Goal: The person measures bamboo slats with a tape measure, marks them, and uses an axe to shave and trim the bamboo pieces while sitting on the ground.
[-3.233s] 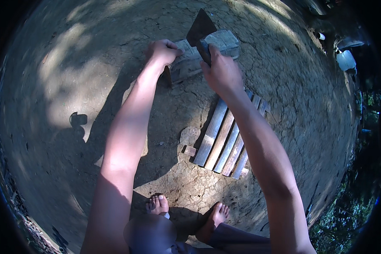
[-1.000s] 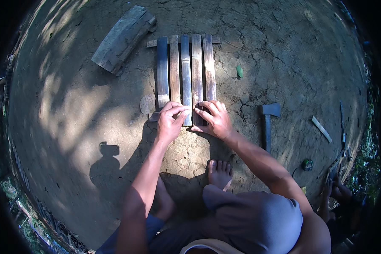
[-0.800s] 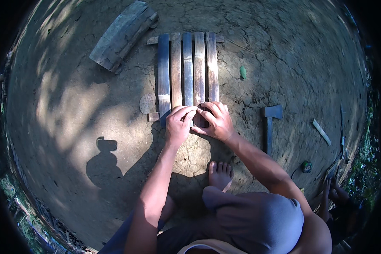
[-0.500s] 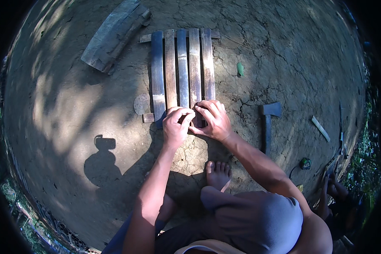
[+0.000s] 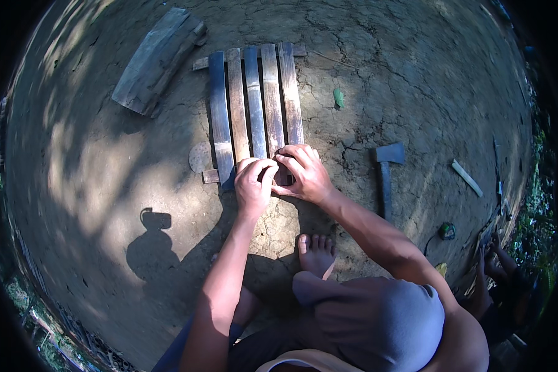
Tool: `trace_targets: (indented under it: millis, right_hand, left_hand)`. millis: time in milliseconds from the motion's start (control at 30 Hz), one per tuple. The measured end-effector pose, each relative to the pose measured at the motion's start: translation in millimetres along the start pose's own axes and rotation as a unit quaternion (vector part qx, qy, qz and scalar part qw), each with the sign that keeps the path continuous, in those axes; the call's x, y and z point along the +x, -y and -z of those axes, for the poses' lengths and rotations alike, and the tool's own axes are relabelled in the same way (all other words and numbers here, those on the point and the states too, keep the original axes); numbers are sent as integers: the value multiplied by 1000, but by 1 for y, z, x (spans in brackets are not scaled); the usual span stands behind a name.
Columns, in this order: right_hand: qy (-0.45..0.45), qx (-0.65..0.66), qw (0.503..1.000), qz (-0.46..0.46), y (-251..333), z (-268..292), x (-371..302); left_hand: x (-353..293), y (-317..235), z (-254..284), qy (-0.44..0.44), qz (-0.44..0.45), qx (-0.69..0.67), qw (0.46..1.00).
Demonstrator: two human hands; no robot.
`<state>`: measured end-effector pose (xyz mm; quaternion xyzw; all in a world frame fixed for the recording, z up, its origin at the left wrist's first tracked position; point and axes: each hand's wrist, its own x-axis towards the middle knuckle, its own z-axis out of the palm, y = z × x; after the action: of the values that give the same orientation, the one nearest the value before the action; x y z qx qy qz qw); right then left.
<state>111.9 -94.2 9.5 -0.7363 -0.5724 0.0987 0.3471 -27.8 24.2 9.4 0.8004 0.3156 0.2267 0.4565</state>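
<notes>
Head view: left hand [image 5: 255,183] pinched at the near slat ends; can't tell if it gripped anything. Right hand [image 5: 296,172] arched, thumb apart from fingers, probably steadying the slatted frame [image 5: 254,99], which lay flat under and beyond both hands. Axe [image 5: 385,177] sat right of them, presumably within reach.

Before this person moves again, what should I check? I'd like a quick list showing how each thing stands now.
1. Right hand at the slats' near end: ok, thumb and fingers apart.
2. Something pinched in the left hand: cannot tell; its fingertips hide it.
3. Five slats side by side: ok, narrow gaps between them.
4. Slats fixed to the crosspieces: cannot tell; no fastening shows.
5. Axe clear of both hands: ok, lying on the ground to the right.
6. Foot covered: not ok, it is bare.
</notes>
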Motion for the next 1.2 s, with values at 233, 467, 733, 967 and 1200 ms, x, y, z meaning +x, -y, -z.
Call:
trace_targets:
  millis: [233, 467, 733, 967, 1200]
  right_hand:
    - [10, 95, 995, -24, -7, 18, -3]
    - [-63, 49, 995, -62, 1, 40, -31]
    - [-46, -199, 939, -275, -4, 116, -96]
    - [8, -160, 854, -495, -32, 140, -162]
    - [15, 169, 775, -609, -31, 174, -112]
  left_hand:
    - [-1, 1, -4, -14, -43, 24, 999]
    - [-1, -1, -4, -24, -61, 18, 998]
    - [-3, 7, -6, -27, -96, 39, 994]
    - [-8, 8, -16, -64, -92, 33, 993]
    - [-9, 5, -10, -51, -62, 7, 997]
